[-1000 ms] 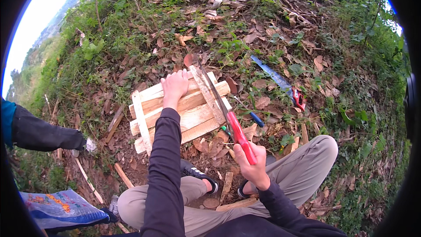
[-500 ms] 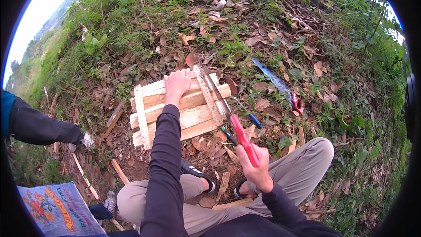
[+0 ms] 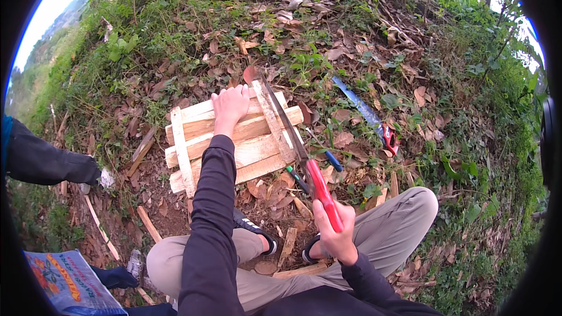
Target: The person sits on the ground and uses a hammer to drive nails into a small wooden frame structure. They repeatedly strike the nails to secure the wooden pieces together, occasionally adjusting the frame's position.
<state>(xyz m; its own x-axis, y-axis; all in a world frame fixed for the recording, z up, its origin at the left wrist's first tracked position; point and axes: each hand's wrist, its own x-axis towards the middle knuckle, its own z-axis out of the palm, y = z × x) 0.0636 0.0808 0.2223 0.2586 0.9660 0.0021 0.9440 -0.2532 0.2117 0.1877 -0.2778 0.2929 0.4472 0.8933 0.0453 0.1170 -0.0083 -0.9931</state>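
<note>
A small panel of pale wooden slats (image 3: 252,153), joined by two cross strips, lies on the ground before me. My left hand (image 3: 231,107) is closed over its upper slats and holds it down. The red handle of a handsaw (image 3: 321,187) is gripped in my right hand (image 3: 338,229). Its narrow blade runs up along the right cross strip (image 3: 273,122), across the slat ends; whether the teeth are in the wood cannot be made out. Beside the panel's right side lie a blue-handled tool (image 3: 333,161), perhaps a screwdriver, and a green-and-black pen-like tool (image 3: 297,179).
A second saw with a blue blade (image 3: 358,103) and red handle lies to the right among leaves. Loose wood strips (image 3: 149,224) are scattered about my feet. Another person's leg (image 3: 55,161) is at the left, above a printed sack (image 3: 73,284). Weeds and dry leaves cover the slope.
The saw and my right hand have moved back toward me along the panel's right side. My left hand stays on the slats. The whole view has shifted slightly.
</note>
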